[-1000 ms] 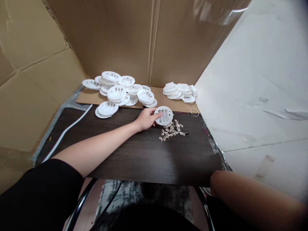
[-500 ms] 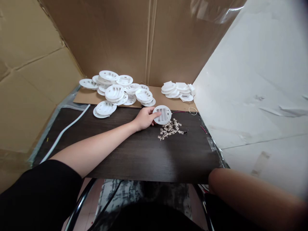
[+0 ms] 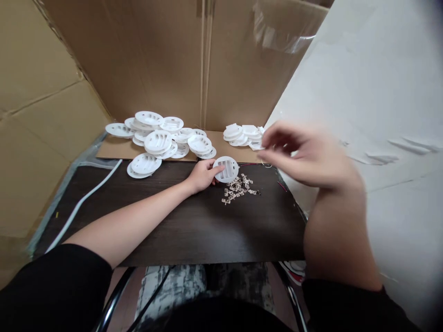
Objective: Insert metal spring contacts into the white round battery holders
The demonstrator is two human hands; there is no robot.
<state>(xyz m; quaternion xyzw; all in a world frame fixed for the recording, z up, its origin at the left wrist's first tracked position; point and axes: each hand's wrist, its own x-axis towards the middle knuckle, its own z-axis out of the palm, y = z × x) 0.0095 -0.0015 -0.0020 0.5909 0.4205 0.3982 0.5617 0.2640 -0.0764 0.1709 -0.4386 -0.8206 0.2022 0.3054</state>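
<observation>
My left hand (image 3: 203, 175) grips a round white plastic battery-holder disc (image 3: 226, 169) by its left edge, thumb on top near the slots. Just below and right of that disc lies a loose heap of small metal contact pieces (image 3: 238, 188) on the dark table. My right hand (image 3: 304, 150) is up in the air to the right, smeared by motion, its fingers curled. Whether anything sits between those fingers cannot be made out. Behind it, partly covered, is a small pile of white plastic parts (image 3: 242, 133).
Several more white discs (image 3: 158, 140) are heaped at the back left on a cardboard sheet (image 3: 221, 144). A pale cable (image 3: 83, 203) runs along the left side of the dark table (image 3: 194, 230). Cardboard walls (image 3: 155, 60) close off the back and left; a white panel (image 3: 380, 115) stands right.
My right hand has come up into view from the lower right and hangs over the table's right side. My left hand still holds the disc. The whole view has shifted slightly.
</observation>
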